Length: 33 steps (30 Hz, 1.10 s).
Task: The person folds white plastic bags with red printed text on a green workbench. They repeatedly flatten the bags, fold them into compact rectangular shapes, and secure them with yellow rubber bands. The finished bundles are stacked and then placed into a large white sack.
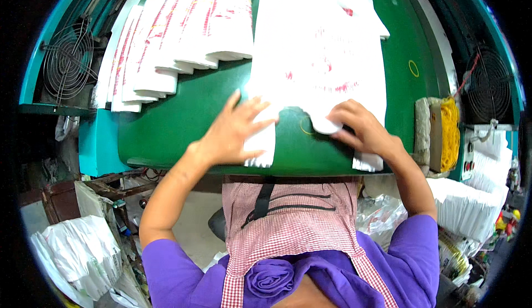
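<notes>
Both hands, left hand [235,133] and right hand [360,128], are pressing open-palmed on the bag stack [316,58], 5 bundles [177,42] lying alongside on the green table [183,119].

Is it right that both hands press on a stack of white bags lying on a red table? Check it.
Not quite: the table is green, not red, as the head view shows. The rest holds: the left hand and the right hand both press on the stack of white bags.

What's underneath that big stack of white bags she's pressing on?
The stack of white bags lies on the green table. A yellow rubber band peeks out at its lower edge, between the left hand and right hand. Anything else beneath is covered.
</notes>
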Available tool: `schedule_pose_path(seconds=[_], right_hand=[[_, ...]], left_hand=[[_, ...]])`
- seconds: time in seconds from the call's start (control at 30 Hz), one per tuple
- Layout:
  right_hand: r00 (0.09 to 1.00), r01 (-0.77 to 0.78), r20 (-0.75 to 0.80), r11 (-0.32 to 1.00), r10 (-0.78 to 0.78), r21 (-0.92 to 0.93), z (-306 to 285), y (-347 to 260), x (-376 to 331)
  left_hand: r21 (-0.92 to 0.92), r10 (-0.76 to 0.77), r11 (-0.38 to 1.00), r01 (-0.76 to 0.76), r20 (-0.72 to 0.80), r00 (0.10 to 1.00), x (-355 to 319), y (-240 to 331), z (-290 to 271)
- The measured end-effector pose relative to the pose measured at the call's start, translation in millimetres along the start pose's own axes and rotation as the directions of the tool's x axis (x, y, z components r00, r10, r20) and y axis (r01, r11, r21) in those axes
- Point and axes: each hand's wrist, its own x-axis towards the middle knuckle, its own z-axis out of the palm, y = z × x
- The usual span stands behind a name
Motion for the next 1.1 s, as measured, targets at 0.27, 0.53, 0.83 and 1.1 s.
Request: schedule_pose_path(seconds=[0.27,0.53,0.83,1.1], right_hand=[[0.937,-0.312,-0.031,0.792,0.348,-0.524,9.8,-17.8,-148.9],[0.946,-0.245,-0.263,0.949,0.190,-0.197,12.6,-16.9,-154.3],[0.881,-0.305,-0.272,0.904,0.387,0.300,-5.1,11.3,2.9],[0.960,-0.204,-0.257,0.906,0.111,-0.371,34.4,-0.9,-15.2]], left_hand=[[0.255,-0.001,0.966,-0.051,0.200,0.980,-45.1,44.8,9.3],[-0.386,-0.158,0.919,0.082,-0.169,0.973,-4.4,23.6,-2.3],[0.122,-0.373,0.923,0.365,0.042,0.927,129.1,37.1,8.0],[0.148,0.164,0.978,-0.147,-0.110,0.980,55.2,83.1,23.3]])
